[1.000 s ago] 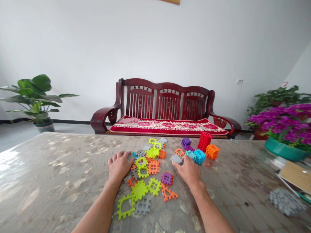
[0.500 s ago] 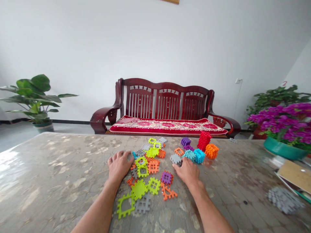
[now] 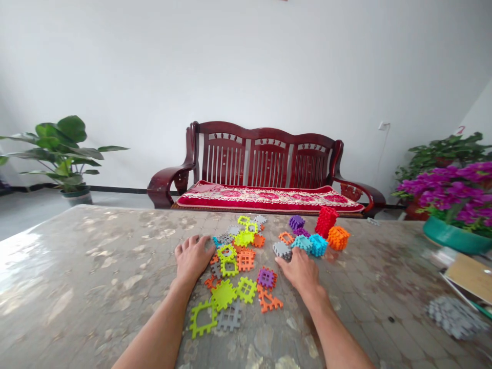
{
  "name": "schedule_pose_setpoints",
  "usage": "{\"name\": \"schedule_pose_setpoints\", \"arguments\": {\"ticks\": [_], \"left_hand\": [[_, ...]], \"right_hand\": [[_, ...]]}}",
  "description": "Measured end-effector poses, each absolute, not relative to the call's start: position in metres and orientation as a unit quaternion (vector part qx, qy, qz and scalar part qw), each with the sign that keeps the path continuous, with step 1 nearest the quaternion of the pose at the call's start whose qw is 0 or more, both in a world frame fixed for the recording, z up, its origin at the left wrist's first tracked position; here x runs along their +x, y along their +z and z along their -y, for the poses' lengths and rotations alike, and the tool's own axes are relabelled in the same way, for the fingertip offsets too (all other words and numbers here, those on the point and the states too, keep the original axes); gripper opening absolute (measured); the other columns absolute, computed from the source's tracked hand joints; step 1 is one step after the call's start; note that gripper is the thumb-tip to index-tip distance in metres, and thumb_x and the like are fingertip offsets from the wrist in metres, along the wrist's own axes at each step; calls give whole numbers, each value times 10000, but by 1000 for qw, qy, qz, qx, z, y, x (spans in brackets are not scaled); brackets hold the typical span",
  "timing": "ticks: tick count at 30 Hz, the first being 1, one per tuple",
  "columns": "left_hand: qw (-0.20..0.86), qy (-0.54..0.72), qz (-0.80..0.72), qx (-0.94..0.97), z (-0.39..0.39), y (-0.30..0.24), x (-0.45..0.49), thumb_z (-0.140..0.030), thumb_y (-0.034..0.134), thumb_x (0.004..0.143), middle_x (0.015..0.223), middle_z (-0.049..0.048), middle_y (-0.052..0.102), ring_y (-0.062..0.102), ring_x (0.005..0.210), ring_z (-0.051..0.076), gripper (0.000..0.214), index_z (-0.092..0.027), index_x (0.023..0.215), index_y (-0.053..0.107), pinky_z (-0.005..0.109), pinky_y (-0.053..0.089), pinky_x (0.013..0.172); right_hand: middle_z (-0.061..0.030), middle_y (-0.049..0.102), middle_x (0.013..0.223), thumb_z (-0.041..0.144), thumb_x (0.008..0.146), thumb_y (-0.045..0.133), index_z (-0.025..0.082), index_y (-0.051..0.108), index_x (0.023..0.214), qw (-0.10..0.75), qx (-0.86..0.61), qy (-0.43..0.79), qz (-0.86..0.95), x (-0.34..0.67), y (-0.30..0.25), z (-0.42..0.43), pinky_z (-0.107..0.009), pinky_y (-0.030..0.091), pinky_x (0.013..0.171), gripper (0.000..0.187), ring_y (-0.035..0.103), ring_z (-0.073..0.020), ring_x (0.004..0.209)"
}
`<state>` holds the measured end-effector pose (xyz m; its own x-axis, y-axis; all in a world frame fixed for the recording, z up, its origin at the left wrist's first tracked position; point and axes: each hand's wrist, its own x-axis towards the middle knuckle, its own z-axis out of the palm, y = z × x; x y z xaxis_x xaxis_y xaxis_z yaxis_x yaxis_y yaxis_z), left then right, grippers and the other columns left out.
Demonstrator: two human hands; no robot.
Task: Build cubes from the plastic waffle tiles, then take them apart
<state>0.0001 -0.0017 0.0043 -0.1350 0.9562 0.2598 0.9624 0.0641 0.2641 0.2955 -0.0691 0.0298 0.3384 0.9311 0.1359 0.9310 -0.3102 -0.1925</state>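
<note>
Your right hand (image 3: 302,269) lies just left of the blue cube (image 3: 318,245), fingers apart, tips on the grey tile (image 3: 282,250). Your left hand (image 3: 194,256), further left of the cube, rests flat on the table (image 3: 96,277) (fingers spread, nothing held). Best, I judge, to pinch the tile's edges squarely.

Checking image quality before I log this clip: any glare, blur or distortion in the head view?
Head view: daylight glare whitens the table at far left; the wide lens bows the table's edge; the grey pile at right is smeared; the tiles in the middle look sharp.
</note>
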Motion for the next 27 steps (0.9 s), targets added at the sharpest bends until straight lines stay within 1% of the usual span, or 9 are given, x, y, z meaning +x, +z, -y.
{"name": "schedule_pose_setpoints", "arguments": {"ticks": [4, 7, 9, 12, 15, 18, 21, 24, 27], "left_hand": [[10, -193, 729, -657, 3, 5, 1, -519, 455, 857, 1313, 91, 582, 481, 1223, 292, 453, -329, 1224, 639, 463, 266, 1052], [11, -196, 728, -657, 3, 4, 1, -516, 454, 859, 1313, 98, 581, 482, 1220, 295, 455, -323, 1226, 639, 467, 271, 1043], [9, -197, 728, -657, 3, 4, 1, -515, 453, 860, 1316, 102, 579, 483, 1219, 298, 456, -317, 1226, 641, 472, 268, 1042], [6, -197, 728, -657, 4, 5, 2, -510, 453, 862, 1319, 103, 578, 484, 1220, 299, 457, -311, 1228, 640, 474, 264, 1045], [4, -192, 730, -655, 4, 7, 2, -511, 464, 854, 1332, 107, 571, 479, 1231, 296, 461, -310, 1231, 638, 466, 261, 1050], [3, -186, 734, -653, 5, 7, 3, -526, 486, 837, 1348, 106, 562, 469, 1244, 295, 475, -320, 1238, 632, 464, 252, 1056], [3, -186, 735, -652, 5, 7, 3, -542, 499, 825, 1354, 100, 562, 456, 1257, 296, 478, -327, 1230, 636, 467, 236, 1064], [1, -189, 735, -651, 4, 6, 3, -543, 523, 808, 1355, 92, 564, 450, 1260, 300, 479, -332, 1221, 641, 465, 231, 1066], [-2, -192, 735, -651, 3, 5, 3, -546, 529, 799, 1354, 90, 562, 447, 1265, 295, 486, -338, 1224, 638, 461, 232, 1067]], "right_hand": [[-171, 663, 1044, 468, 870, 563, 138, 592, 1046, 155, -796, -24, 585, 298, 26, 74, -336, 449, 742, 376, 651, -281, 946], [-101, 667, 1011, 367, 911, 509, 184, 600, 984, 217, -749, -49, 624, 294, 25, 79, -293, 417, 696, 217, 637, -223, 885], [-46, 668, 922, 293, 917, 484, 212, 612, 887, 254, -693, -42, 673, 285, 25, 83, -273, 393, 691, 154, 617, -181, 829], [2, 648, 782, 223, 860, 566, 225, 618, 746, 280, -592, 1, 756, 264, 27, 88, -272, 374, 742, 126, 576, -157, 798], [14, 651, 782, 275, 759, 727, 232, 647, 709, 276, -504, 65, 816, 244, 28, 94, -298, 371, 799, 103, 550, -172, 850], [14, 648, 882, 459, 652, 824, 256, 690, 774, 251, -446, 120, 851, 232, 29, 100, -320, 372, 856, 272, 528, -183, 932], [1, 619, 999, 604, 572, 821, 277, 699, 907, 204, -419, 141, 874, 227, 30, 106, -343, 367, 918, 484, 495, -203, 1013], [-21, 593, 1073, 651, 528, 813, 272, 661, 1033, 181, -416, 136, 881, 223, 32, 111, -371, 357, 951, 650, 469, -230, 1051], [-24, 580, 1088, 627, 523, 822, 262, 634, 1067, 182, -411, 132, 884, 219, 34, 114, -376, 349, 961, 682, 461, -232, 1050]]}}
